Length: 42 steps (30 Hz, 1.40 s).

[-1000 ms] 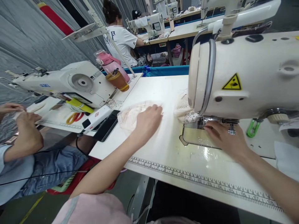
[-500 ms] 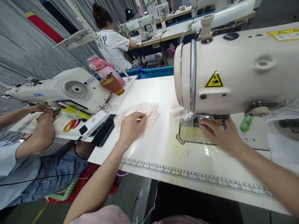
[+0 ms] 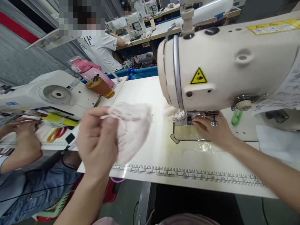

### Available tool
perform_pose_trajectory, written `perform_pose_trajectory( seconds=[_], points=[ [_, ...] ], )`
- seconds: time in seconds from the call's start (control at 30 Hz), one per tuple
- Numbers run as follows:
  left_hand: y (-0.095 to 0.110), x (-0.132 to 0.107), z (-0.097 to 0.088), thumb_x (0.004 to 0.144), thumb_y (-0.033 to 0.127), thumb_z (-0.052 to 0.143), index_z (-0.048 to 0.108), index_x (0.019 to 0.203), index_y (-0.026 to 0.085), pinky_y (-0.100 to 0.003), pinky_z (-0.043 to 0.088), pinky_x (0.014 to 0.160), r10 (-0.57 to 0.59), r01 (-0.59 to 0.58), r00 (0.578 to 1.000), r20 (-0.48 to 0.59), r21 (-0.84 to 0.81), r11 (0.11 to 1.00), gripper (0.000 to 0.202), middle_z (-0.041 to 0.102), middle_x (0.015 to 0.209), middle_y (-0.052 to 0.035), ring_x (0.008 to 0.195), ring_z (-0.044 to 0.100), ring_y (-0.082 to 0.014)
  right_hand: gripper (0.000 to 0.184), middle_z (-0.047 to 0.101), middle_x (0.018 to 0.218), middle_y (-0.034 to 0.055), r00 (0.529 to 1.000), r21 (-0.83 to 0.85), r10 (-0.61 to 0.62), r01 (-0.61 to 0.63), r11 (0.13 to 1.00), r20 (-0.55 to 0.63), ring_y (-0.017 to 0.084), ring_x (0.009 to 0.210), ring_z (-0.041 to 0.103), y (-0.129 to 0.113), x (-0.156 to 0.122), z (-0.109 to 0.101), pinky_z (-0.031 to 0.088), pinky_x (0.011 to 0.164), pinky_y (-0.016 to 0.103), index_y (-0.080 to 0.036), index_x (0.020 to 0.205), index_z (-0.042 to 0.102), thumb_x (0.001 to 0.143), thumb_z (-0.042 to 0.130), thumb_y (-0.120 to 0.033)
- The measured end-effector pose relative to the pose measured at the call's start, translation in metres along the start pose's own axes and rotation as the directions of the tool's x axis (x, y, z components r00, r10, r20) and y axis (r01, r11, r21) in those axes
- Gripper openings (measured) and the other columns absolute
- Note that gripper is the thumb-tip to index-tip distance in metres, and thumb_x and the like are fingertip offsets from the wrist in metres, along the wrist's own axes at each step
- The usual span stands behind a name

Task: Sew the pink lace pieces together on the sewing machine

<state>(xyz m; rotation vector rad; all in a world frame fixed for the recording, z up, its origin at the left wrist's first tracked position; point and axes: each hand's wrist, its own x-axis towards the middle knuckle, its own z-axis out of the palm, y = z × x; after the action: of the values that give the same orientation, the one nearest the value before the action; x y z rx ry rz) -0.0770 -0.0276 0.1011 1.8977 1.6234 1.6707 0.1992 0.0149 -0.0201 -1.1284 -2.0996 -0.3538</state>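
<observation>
My left hand (image 3: 99, 142) pinches a pale pink lace piece (image 3: 133, 134) between thumb and fingers; it hangs above the table, blurred by motion. At the needle area of the sewing machine (image 3: 222, 65), my right hand (image 3: 217, 128) has its fingertips close together beside the presser foot (image 3: 190, 118). Whatever those fingertips hold, if anything, is too small or hidden to make out. A bunch of white lace (image 3: 174, 114) lies just behind and left of the presser foot, on the far side from my right hand.
A printed ruler (image 3: 187, 174) runs along the table's front edge. On the left, a co-worker's hands (image 3: 24, 131) are at another sewing machine (image 3: 53, 93). An amber cup (image 3: 100, 87) and a pink bottle (image 3: 93, 70) stand between the machines. A green clip (image 3: 237, 117) hangs at the right.
My left hand has picked the pink lace up off the table and brought it nearer to me. My right hand stays at the presser foot. The whole view has shifted somewhat.
</observation>
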Motion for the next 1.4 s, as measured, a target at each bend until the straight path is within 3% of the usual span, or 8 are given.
perform_pose_trajectory(
  seconds=[0.17,0.33,0.53,0.83,0.97,1.13,1.27,1.4],
  points=[
    [-0.005,-0.015,0.053,0.096,0.037,0.045,0.056,0.096,0.022,-0.021,0.037,0.043,-0.197,0.247,0.714,0.672,0.021,0.969,0.019,0.055,0.061,0.0043,0.048,0.05,-0.0091,0.02,0.072,0.08,0.0035,0.999,0.043,0.037,-0.038,0.998,0.038,0.017,0.073,0.062,0.001,0.002,0.0,0.043,0.083,0.035,-0.019,0.087,0.071,0.091,0.052,-0.025],
    [-0.025,-0.026,0.086,0.096,0.028,0.044,0.058,0.108,0.015,-0.033,0.051,0.062,0.169,-0.474,0.692,0.702,0.265,0.84,0.023,0.07,0.095,-0.0083,0.079,0.066,-0.0216,0.025,0.072,0.085,0.0014,0.991,0.045,0.122,-0.124,0.991,0.061,0.019,0.085,0.061,0.002,0.002,-0.002,0.042,0.08,0.033,-0.022,0.097,0.07,0.091,0.046,-0.019],
    [-0.023,-0.054,0.097,0.094,0.024,0.049,0.055,0.123,0.005,-0.04,0.052,0.094,0.503,-0.807,0.423,0.754,0.062,0.587,0.036,0.061,0.126,-0.0168,0.118,0.057,-0.0274,0.031,0.073,0.09,-0.0008,0.993,0.064,-0.042,0.036,0.997,0.11,0.016,0.079,0.063,-0.001,0.002,-0.005,0.042,0.08,0.032,-0.022,0.095,0.068,0.088,0.04,-0.011],
    [-0.04,-0.045,0.085,0.094,0.036,0.046,0.05,0.131,0.008,-0.046,0.057,0.088,0.331,-0.68,0.531,0.78,0.16,0.715,0.047,0.056,0.132,-0.0164,0.123,0.053,-0.0315,0.029,0.064,0.065,0.001,0.969,0.048,0.086,-0.1,0.994,0.233,0.017,0.068,0.059,-0.002,-0.001,-0.002,0.037,0.061,0.03,-0.025,0.094,0.07,0.088,0.043,-0.016],
    [-0.034,-0.046,0.08,0.094,0.031,0.05,0.053,0.127,0.015,-0.037,0.057,0.088,0.528,-0.711,0.322,0.785,-0.167,0.683,0.037,0.061,0.127,-0.0095,0.118,0.057,-0.0234,0.03,0.063,0.069,0.004,0.935,0.095,0.148,-0.187,0.978,0.321,0.02,0.074,0.059,-0.004,0.001,-0.009,0.033,0.056,0.031,-0.026,0.098,0.069,0.093,0.04,-0.02],
    [-0.036,-0.04,0.092,0.092,0.03,0.052,0.059,0.108,0.014,-0.041,0.055,0.072,0.378,-0.675,0.548,0.746,0.127,0.727,0.024,0.069,0.1,-0.0099,0.093,0.063,-0.0263,0.03,0.068,0.086,0.0048,0.914,0.142,0.151,-0.218,0.966,0.377,0.021,0.085,0.061,-0.004,0.005,-0.013,0.038,0.067,0.034,-0.025,0.104,0.066,0.097,0.037,-0.025],
    [-0.039,-0.035,0.099,0.094,0.028,0.046,0.056,0.084,0.019,-0.038,0.047,0.07,0.253,-0.549,0.518,0.817,0.091,0.831,0.017,0.064,0.085,-0.0042,0.08,0.058,-0.022,0.028,0.068,0.105,0.0016,0.904,0.329,-0.011,-0.144,0.933,0.427,0.017,0.091,0.061,-0.002,0.004,-0.008,0.039,0.084,0.035,-0.025,0.117,0.058,0.098,0.04,-0.034],
    [-0.037,-0.037,0.098,0.096,0.027,0.041,0.05,0.089,0.022,-0.036,0.047,0.078,0.207,-0.366,0.601,0.772,0.036,0.93,0.012,0.066,0.087,-0.0002,0.082,0.059,-0.0178,0.039,0.067,0.103,-0.0002,0.859,0.511,-0.063,-0.242,0.825,0.508,0.016,0.095,0.06,-0.006,0.007,-0.014,0.041,0.088,0.035,-0.028,0.125,0.049,0.09,0.054,-0.043]
  ],
)
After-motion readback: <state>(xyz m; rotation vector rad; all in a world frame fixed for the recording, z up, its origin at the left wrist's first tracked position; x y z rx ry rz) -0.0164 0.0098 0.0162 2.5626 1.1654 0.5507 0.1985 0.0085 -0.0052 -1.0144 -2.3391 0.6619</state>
